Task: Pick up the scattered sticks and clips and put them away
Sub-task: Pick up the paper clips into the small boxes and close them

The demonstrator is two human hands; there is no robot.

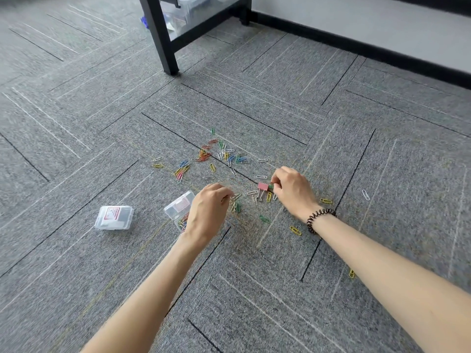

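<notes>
A person is kneeling or crouching over grey carpet (331, 123), both bare forearms reaching forward. Taking the open box (178, 207) as the landmark: it is lying just left of the left hand (207, 212), a small clear plastic case already holding a few coloured clips, and its lid (114, 217), clear with a red label, is lying further left, apart from it. The left hand is hovering low just right of the box, its fingertips pressed together in a pinch on what looks like thin wire clips; exactly how many, I cannot tell. Further right of the box, the right hand (293, 192), with a dark coiled band (319, 219) at its wrist, is pinching something small and green against a pink binder clip (263, 186) lying on the carpet. Beyond the box, loose paper clips (204, 155) in red, yellow, blue, green and white are lying scattered in a patch, with strays well to the right. No sticks are showing. The paper clips are likely to be very light, thin, stiff and smooth, lying flat in the short loop pile, so fingertips or nails should be getting under an end or raking several together. The binder clip looks chunkier and springy, easiest taken by its folded body. A black table leg (165, 47) is standing far beyond the box.
</notes>
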